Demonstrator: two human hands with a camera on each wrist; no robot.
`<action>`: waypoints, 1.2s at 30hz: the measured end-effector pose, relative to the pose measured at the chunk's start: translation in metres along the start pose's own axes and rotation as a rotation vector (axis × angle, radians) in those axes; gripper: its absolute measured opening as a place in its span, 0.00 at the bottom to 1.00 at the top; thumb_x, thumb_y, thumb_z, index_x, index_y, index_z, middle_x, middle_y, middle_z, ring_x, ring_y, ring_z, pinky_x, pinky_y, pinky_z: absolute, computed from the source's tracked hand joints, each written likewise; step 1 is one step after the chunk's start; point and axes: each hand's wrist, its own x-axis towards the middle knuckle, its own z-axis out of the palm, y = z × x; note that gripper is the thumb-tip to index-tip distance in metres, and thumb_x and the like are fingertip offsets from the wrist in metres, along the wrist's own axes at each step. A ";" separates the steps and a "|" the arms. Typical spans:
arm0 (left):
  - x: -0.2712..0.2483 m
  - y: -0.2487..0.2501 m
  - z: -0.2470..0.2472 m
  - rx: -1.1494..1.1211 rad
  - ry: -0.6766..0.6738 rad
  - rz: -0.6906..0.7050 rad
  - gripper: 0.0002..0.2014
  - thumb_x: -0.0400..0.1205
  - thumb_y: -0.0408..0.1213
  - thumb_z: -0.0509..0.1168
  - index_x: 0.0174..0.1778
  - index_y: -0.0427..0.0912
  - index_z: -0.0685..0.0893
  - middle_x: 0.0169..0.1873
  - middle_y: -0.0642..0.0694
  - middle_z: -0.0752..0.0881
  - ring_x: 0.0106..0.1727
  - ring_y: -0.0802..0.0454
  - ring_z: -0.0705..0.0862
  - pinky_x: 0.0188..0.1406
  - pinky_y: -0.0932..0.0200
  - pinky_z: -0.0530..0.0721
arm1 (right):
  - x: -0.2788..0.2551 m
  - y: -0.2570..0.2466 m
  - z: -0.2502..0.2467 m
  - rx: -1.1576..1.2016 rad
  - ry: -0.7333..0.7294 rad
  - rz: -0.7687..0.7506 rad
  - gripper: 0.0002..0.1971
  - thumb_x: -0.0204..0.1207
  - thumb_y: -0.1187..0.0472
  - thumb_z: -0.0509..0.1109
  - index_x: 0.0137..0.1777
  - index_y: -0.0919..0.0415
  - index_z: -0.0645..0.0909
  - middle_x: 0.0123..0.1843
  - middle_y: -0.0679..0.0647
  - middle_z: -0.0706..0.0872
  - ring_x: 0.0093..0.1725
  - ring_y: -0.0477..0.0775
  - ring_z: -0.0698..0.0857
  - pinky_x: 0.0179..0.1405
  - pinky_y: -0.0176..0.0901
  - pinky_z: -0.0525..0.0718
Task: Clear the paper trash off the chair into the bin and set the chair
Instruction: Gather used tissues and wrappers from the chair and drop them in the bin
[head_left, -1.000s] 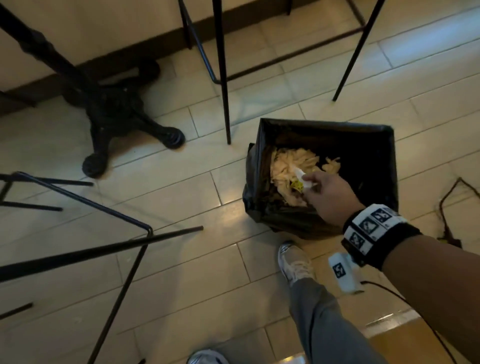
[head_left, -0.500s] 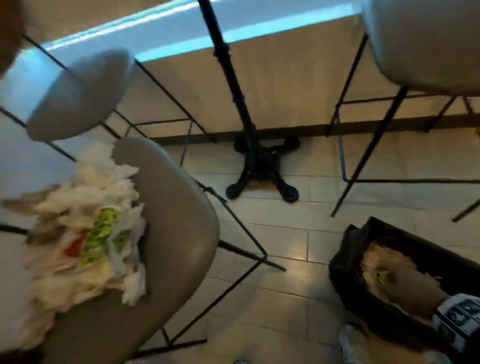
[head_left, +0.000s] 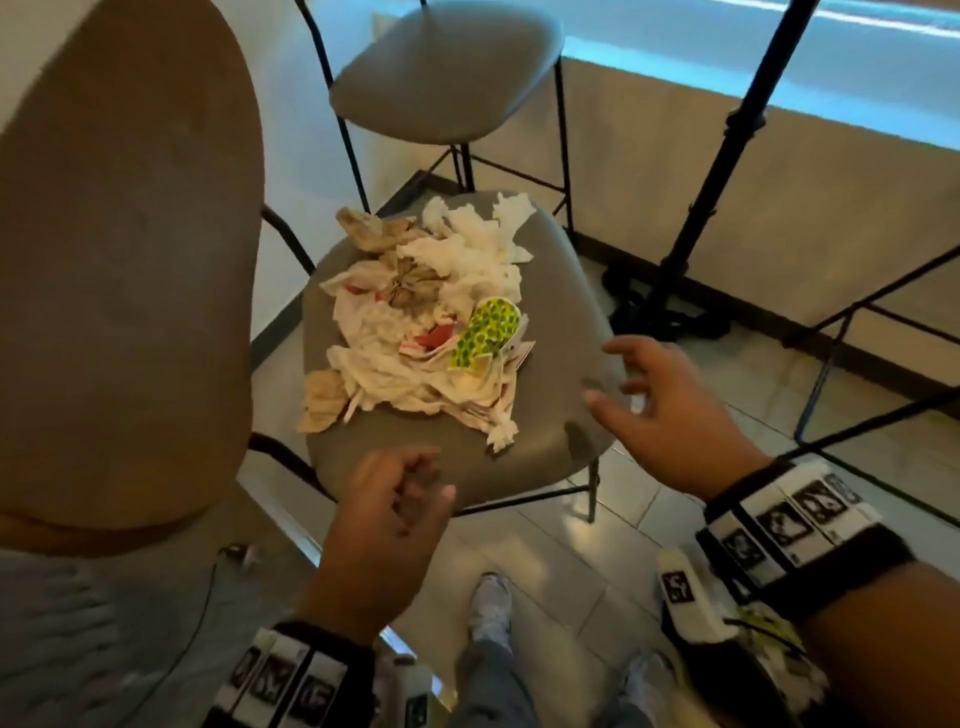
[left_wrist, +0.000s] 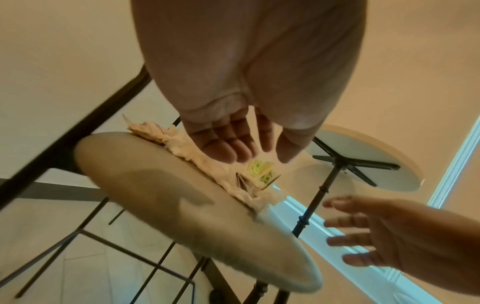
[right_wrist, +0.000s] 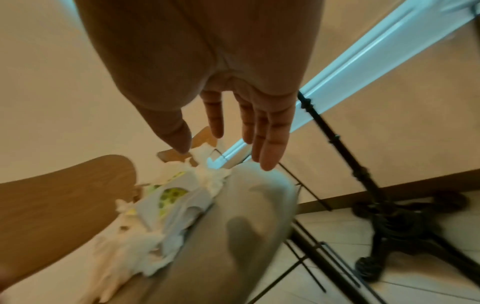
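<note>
The left hand (head_left: 382, 525) sits low and centre in the head view, at the near edge of the chair (head_left: 566, 291) seat, its fingers loosely curled inward and holding nothing. In the left wrist view the same hand (left_wrist: 228, 142) hangs above the seat with its fingers relaxed and slightly bent, close over the litter but apart from it. The right hand (head_left: 670, 410) is at the centre right of the head view, beside the right edge of the seat, fingers spread wide and empty. The right wrist view shows that hand (right_wrist: 249, 123) with straight, parted fingers (right_wrist: 272, 148) pointing down toward the seat's far edge, touching nothing.

The paper trash (head_left: 426, 322) lies heaped on the middle of the grey chair seat: crumpled white tissues, some brown paper scraps at the upper and lower left of the heap, and a wrapper with yellow-green dots (head_left: 485, 332) on its right side. The wooden chair back (head_left: 124, 260) fills the upper left of the head view.

A second chair (head_left: 447, 67) stands behind, at the top centre of the frame. The black table post (head_left: 727, 150) runs down the upper right to its base on the tiled floor (head_left: 561, 551). The person's shoe (head_left: 491, 608) shows at bottom centre. The bin does not show clearly in any view.
</note>
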 end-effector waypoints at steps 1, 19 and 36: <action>0.009 -0.001 -0.002 -0.001 0.034 0.027 0.16 0.81 0.42 0.74 0.63 0.59 0.80 0.57 0.61 0.78 0.54 0.64 0.83 0.48 0.63 0.88 | 0.003 -0.016 0.008 -0.014 -0.027 -0.035 0.32 0.77 0.43 0.74 0.79 0.37 0.66 0.78 0.50 0.68 0.65 0.46 0.76 0.60 0.50 0.87; 0.100 -0.045 0.005 0.247 0.139 0.122 0.40 0.76 0.56 0.75 0.84 0.51 0.69 0.87 0.32 0.54 0.87 0.31 0.60 0.79 0.34 0.74 | 0.062 -0.063 0.086 -0.192 -0.060 -0.061 0.37 0.67 0.42 0.80 0.75 0.34 0.67 0.84 0.53 0.55 0.79 0.66 0.70 0.73 0.57 0.79; 0.097 -0.045 0.005 0.047 0.282 0.175 0.11 0.78 0.31 0.72 0.51 0.40 0.77 0.52 0.40 0.77 0.47 0.49 0.78 0.44 0.55 0.84 | 0.064 -0.041 0.064 0.136 0.137 0.086 0.34 0.61 0.54 0.87 0.61 0.32 0.73 0.66 0.45 0.67 0.67 0.53 0.74 0.66 0.53 0.85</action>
